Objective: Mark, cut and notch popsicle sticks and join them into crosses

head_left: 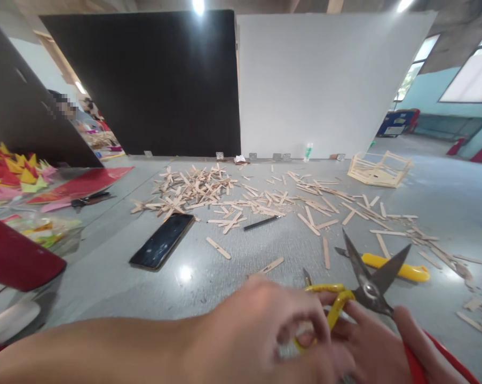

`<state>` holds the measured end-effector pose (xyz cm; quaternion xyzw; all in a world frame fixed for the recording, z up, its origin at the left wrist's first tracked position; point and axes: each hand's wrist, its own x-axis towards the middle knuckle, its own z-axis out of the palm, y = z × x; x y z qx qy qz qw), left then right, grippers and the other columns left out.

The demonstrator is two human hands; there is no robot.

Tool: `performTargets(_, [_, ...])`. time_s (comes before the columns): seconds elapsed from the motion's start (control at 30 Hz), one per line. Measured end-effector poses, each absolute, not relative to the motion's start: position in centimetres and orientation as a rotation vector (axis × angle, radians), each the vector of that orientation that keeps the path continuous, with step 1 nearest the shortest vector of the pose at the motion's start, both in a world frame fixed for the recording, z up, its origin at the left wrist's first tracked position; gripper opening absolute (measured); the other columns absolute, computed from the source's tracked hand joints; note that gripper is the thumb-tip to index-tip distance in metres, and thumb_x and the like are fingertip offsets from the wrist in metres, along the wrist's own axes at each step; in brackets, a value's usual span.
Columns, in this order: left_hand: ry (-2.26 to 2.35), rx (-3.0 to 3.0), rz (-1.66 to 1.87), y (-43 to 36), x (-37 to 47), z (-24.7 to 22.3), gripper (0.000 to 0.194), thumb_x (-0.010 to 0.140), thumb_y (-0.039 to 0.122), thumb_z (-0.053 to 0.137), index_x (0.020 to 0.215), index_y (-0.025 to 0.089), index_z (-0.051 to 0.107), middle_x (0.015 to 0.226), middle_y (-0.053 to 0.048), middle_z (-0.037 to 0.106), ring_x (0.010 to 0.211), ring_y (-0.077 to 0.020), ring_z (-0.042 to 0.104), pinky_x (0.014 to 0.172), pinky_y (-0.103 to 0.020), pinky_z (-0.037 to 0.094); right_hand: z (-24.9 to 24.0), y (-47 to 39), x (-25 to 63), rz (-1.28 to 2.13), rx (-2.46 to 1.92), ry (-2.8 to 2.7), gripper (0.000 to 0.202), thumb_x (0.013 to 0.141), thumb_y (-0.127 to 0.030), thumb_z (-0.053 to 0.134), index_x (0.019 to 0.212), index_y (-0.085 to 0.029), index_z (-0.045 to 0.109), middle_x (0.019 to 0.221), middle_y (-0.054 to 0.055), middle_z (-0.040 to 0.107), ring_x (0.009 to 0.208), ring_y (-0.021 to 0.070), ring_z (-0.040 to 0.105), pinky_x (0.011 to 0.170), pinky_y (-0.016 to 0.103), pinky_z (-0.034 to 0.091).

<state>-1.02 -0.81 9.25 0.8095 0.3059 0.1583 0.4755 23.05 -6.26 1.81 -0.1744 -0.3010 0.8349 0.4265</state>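
Note:
My right hand [364, 344] grips a pair of scissors [371, 288] at the lower right, the dark blades spread apart and pointing away. A yellow handle loop shows on the blades' left, and red handle parts show below on the right. My left hand [260, 330] reaches across from the left, blurred, its fingers curled beside the yellow loop. What lies within them is hidden. Just behind the scissors lies a yellow-handled knife [396, 266]. A small pointed metal tip [307, 277] pokes out above my left fingers; the rest of it is covered.
Wooden craft sticks [196, 186] lie piled and scattered over the grey table [104, 288]. A phone [163, 241], a black pen [261, 223] and a stick-built frame [380, 169] rest there too. Black and white boards [324, 80] stand behind; coloured paper [12, 168] is left.

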Motion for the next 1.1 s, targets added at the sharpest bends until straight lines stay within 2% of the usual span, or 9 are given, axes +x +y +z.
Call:
performTargets(0.1, [0.844,1.47,0.703,0.5,-1.3,10.3,0.036,0.109,0.052,0.045,0.109,0.021,0.063,0.067,0.007,0.037,0.057,-0.0099,0.032,0.05,-0.02,0.029,1.9,-5.4,23.3,2.034,-0.604,-0.71,0.062,0.095,-0.071,0.059,0.113,-0.016,0.082,0.107,0.012,0.082,0.098,0.0248,0.077,0.09,0.032,0.057])
performTargets(0.2, [0.866,1.159,0.905,2.2,-1.4,10.9,0.037,0.113,0.038,0.036,0.1,0.018,0.064,0.07,0.006,0.043,0.052,-0.0073,0.032,0.049,-0.02,0.027,1.3,-5.0,23.3,2.018,-0.784,-0.637,0.065,0.089,-0.073,0.065,0.09,-0.011,0.083,0.073,0.013,0.079,0.065,0.0232,0.076,0.068,0.031,0.06])
performTargets(0.3, [0.825,1.036,0.99,3.3,-1.4,11.1,0.042,0.114,0.031,0.033,0.096,0.014,0.067,0.074,0.001,0.055,0.058,-0.0093,0.051,0.059,-0.022,0.042,0.4,-4.9,23.1,1.995,-0.908,-0.567,0.065,0.079,-0.075,0.072,0.077,-0.011,0.082,0.057,0.01,0.073,0.05,0.0224,0.071,0.054,0.029,0.058])
performTargets(0.4, [0.793,1.027,0.976,3.7,-1.5,11.3,0.047,0.115,0.032,0.032,0.099,0.012,0.071,0.086,-0.006,0.066,0.081,-0.0167,0.065,0.079,-0.029,0.05,-0.2,-5.0,23.0,1.98,-0.972,-0.538,0.057,0.073,-0.069,0.08,0.071,-0.012,0.081,0.054,0.009,0.071,0.047,0.0225,0.07,0.049,0.029,0.059])
performTargets(0.57, [0.782,1.08,0.92,3.7,-1.7,11.1,0.043,0.113,0.034,0.037,0.107,0.014,0.074,0.094,-0.007,0.068,0.092,-0.0201,0.062,0.085,-0.032,0.046,-0.3,-5.3,23.0,1.947,-1.011,-0.592,0.05,0.078,-0.063,0.075,0.074,-0.014,0.081,0.056,0.009,0.073,0.047,0.023,0.07,0.05,0.029,0.058])
performTargets(0.7, [0.908,1.202,0.887,4.2,-1.7,10.3,0.042,0.111,0.04,0.043,0.104,0.018,0.078,0.08,0.0,0.049,0.076,-0.0153,0.046,0.076,-0.029,0.039,0.7,-4.8,23.4,1.866,-1.077,-0.686,0.059,0.078,-0.074,0.07,0.078,-0.015,0.081,0.06,0.009,0.073,0.051,0.0233,0.069,0.054,0.032,0.057])
performTargets(0.8, [1.015,1.349,0.746,5.3,-1.8,9.5,0.043,0.109,0.048,0.044,0.108,0.022,0.078,0.076,0.003,0.038,0.068,-0.0143,0.036,0.067,-0.028,0.033,1.7,-3.6,24.8,1.57,-1.201,-0.908,0.063,0.08,-0.079,0.064,0.079,-0.017,0.079,0.061,0.01,0.074,0.056,0.0248,0.069,0.061,0.034,0.057])
performTargets(0.97, [1.09,1.586,0.6,7.7,-2.0,8.9,0.038,0.108,0.039,0.046,0.112,0.016,0.075,0.085,-0.003,0.058,0.064,-0.0132,0.042,0.064,-0.029,0.037,2.0,-1.5,28.0,0.972,-1.535,-1.122,0.06,0.084,-0.079,0.064,0.073,-0.02,0.072,0.062,0.006,0.07,0.057,0.0231,0.065,0.061,0.033,0.054])
performTargets(1.1, [1.076,1.707,0.487,9.4,-2.2,7.6,0.034,0.101,0.034,0.059,0.124,0.014,0.072,0.083,-0.004,0.066,0.062,-0.0144,0.053,0.061,-0.029,0.041,1.8,-1.0,28.7,0.848,-1.677,-1.162,0.065,0.084,-0.083,0.057,0.068,-0.021,0.066,0.056,0.006,0.067,0.05,0.0225,0.062,0.049,0.032,0.049])
